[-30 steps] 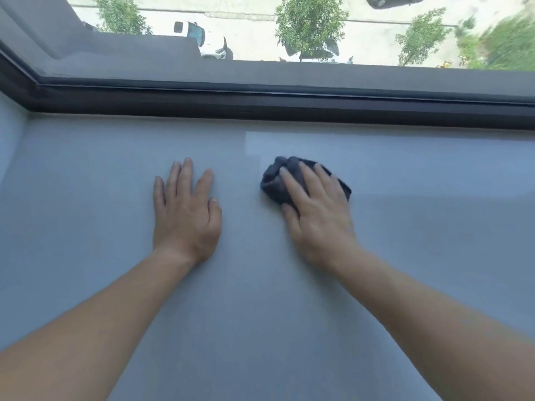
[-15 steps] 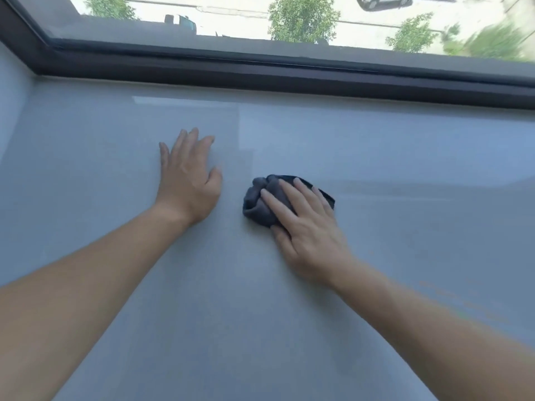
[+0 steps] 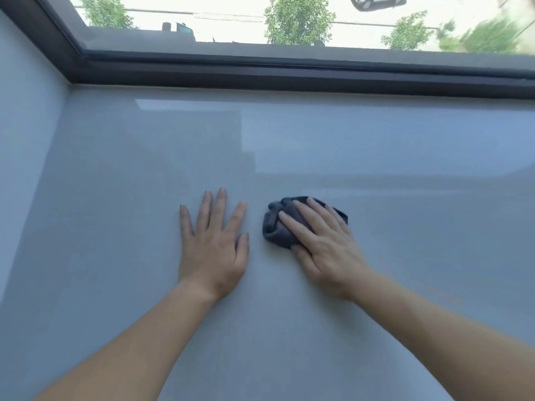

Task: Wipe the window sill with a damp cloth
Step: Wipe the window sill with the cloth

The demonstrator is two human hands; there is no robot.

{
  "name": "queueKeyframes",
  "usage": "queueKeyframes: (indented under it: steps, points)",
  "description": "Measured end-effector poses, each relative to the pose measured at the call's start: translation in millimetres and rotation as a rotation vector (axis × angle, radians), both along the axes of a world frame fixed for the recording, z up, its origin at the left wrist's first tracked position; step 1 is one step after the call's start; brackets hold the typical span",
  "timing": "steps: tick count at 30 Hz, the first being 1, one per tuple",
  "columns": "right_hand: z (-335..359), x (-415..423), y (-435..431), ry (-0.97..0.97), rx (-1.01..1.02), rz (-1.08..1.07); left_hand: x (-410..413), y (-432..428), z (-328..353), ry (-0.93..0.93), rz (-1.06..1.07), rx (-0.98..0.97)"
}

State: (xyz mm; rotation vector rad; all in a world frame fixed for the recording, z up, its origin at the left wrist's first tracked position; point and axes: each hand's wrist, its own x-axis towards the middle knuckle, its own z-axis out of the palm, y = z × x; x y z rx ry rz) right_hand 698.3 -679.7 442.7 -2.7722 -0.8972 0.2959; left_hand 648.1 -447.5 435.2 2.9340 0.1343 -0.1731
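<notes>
Your cloth [image 3: 275,227] is a small dark wad bunched on the window sill [image 3: 419,241], about the middle of the view and well short of the dark window frame [image 3: 289,73] at the far edge. Your right hand [image 3: 324,250] lies over its right side with the fingers straight, pressing it down, not curled around it. Your left hand [image 3: 212,250] is spread flat on the bare sill just to the left of the cloth, not touching it and holding nothing.

Judging by the folds, the cloth is soft and light and will go wherever your palm pushes it. The sill looks smooth and glossy, so a damp wad is likely to slide easily and could slip out from under flat fingers. Press from the top with the whole palm, or pinch the bunched left edge to reposition it.
</notes>
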Motion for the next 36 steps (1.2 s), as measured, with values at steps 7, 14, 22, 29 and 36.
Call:
queueKeyframes:
  steps: [7, 14, 22, 29, 36]
  points:
    - [-2.3, -13.3, 28.0, -0.050, 0.039, -0.329, -0.1, 0.7, 1.1, -0.010, 0.020, -0.018]
    - [1.4, -1.5, 0.8, -0.025, 0.024, -0.282, -1.2, 1.0, 2.2, -0.017, 0.019, -0.037]
    - [0.2, -84.2, 0.5, 0.010, 0.068, -0.111, -1.8, -1.6, 1.7, -0.016, 0.017, -0.017]
    - [-0.2, -22.4, -5.4, -0.005, 0.059, -0.504, -3.2, -2.6, -0.5, -0.020, 0.006, -0.025]
    - [-0.5, -113.0, -20.0, -0.029, 0.048, -0.021, -20.7, -1.4, 17.3, -0.180, -0.023, -0.250]
